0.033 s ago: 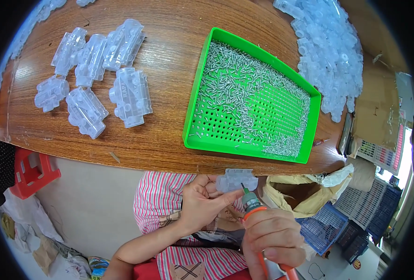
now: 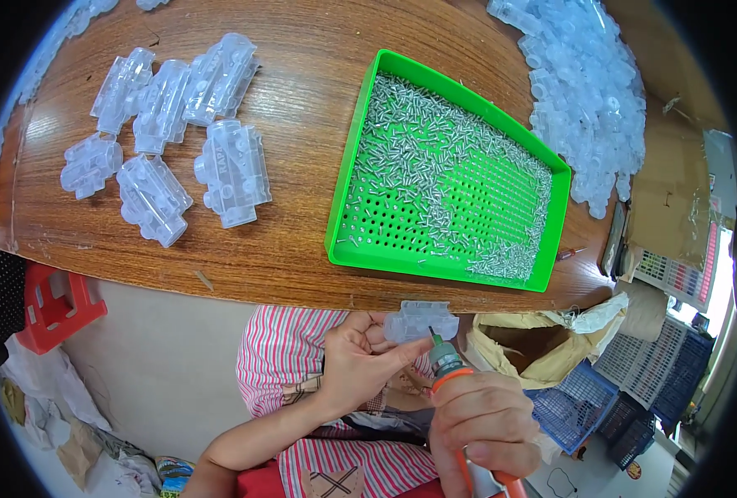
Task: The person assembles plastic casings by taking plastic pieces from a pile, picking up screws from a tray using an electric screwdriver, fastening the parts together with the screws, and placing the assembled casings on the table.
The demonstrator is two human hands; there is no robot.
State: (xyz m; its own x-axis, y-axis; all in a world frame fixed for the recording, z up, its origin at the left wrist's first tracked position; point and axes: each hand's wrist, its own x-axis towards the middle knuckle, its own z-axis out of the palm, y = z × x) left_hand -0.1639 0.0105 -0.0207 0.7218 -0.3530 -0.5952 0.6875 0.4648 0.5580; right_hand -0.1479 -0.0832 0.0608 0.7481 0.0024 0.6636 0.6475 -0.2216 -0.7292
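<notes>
Below the table edge, left hand [image 2: 360, 365] on clear plastic part [image 2: 421, 320], right hand [image 2: 485, 419] apparently around screwdriver [image 2: 446, 358].

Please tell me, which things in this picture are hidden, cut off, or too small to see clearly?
- Head view: the screwdriver handle is wrapped by the right hand and cut off by the lower edge.
- The clear plastic part is partly covered by left hand fingers.
- Screws in the green tray: too small to tell apart.
</notes>
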